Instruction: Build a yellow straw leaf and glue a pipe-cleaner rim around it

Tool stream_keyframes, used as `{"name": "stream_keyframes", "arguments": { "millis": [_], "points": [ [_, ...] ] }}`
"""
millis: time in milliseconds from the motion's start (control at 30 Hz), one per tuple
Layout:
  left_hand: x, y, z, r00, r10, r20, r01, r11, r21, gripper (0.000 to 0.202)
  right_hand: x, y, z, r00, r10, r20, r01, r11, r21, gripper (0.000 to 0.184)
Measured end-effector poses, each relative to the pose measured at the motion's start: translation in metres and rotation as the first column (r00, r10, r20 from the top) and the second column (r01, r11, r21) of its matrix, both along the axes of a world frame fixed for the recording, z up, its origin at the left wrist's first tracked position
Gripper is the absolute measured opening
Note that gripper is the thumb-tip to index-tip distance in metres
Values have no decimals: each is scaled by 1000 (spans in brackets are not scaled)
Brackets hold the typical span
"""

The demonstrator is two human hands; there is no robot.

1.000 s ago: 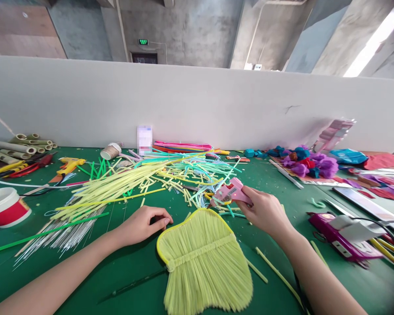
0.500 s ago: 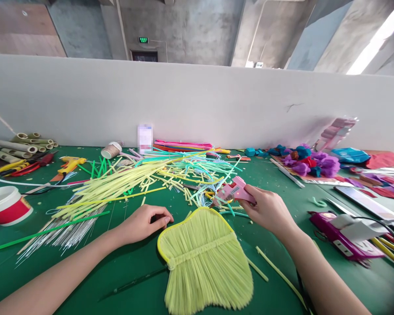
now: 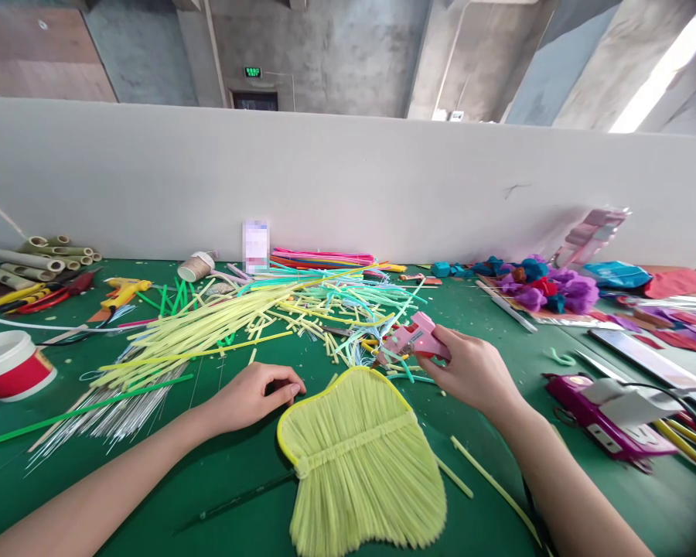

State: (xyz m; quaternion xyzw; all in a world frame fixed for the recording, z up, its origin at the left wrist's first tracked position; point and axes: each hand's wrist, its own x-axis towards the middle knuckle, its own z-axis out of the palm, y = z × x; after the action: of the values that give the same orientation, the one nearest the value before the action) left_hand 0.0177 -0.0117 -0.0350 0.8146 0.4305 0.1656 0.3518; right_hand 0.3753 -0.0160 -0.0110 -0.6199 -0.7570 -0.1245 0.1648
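A yellow-green fan-shaped piece made of many thin sticks lies on the green table in front of me. My left hand rests curled on the table at the piece's left upper edge, fingertips pinched together near its rim. My right hand is closed around a pink hot glue gun, whose nozzle points left and down toward the top edge of the piece.
A heap of yellow, green and teal sticks lies behind the piece. At left stand a red and white tub, a yellow glue gun and bamboo tubes. At right lie a magenta power strip and purple paper flowers.
My right hand with the pink glue gun has lifted slightly and shifted a little to the right. My left hand and the fan-shaped piece have stayed put.
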Motion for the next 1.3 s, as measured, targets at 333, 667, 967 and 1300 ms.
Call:
{"name": "stream_keyframes", "arguments": {
  "millis": [333,667,967,1300],
  "points": [
    [0,1,0,1000,-2,0,2,1000,-1,33,-9,-1,3,999,-47,15,47,999,2,30],
    [1,1,1,1000,-2,-12,2,1000,4,34,-3,0,-4,999,-12,42,10,999,52,18],
    [0,1,-1,1000,0,-29,0,1000,2,38,-5,0,-6,999,6,45,-9,998,64,18],
    [2,0,3,1000,-8,-15,8,1000,7,35,-6,-1,-3,1000,3,14,-4,999,33,17]
  ]
}}
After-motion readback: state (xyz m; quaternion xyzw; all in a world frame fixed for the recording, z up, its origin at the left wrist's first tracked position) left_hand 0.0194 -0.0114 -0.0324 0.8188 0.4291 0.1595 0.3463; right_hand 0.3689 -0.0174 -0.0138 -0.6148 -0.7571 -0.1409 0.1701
